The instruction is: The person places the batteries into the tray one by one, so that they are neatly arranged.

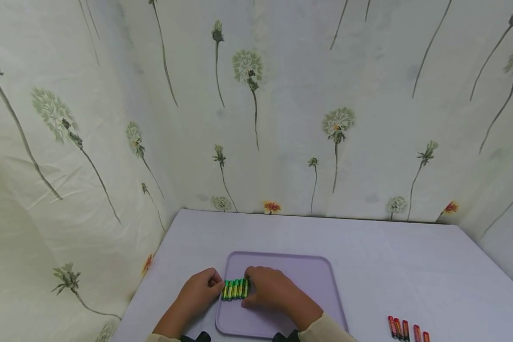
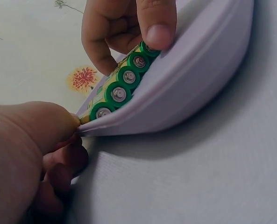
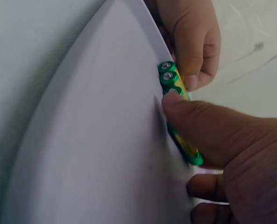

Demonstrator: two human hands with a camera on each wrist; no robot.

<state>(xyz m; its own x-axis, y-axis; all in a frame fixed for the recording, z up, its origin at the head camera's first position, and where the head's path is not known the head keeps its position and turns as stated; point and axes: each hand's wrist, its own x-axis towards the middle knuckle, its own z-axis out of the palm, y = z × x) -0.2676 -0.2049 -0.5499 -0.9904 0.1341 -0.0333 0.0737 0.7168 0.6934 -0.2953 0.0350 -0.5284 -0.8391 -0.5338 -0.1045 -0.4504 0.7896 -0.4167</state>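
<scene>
A row of several green and yellow batteries lies side by side at the left edge of the purple tray. My right hand holds the right end of the row, its thumb at the near ends and a finger at the far side. At the row's other end, my left hand seems to pinch the tray rim, its thumb tip against the outermost battery and its curled fingers outside the rim. From the right wrist, my right thumb covers part of the battery row.
Several red batteries lie apart on the white table, right of the tray. A curtain printed with dandelions hangs behind the table and along its left side.
</scene>
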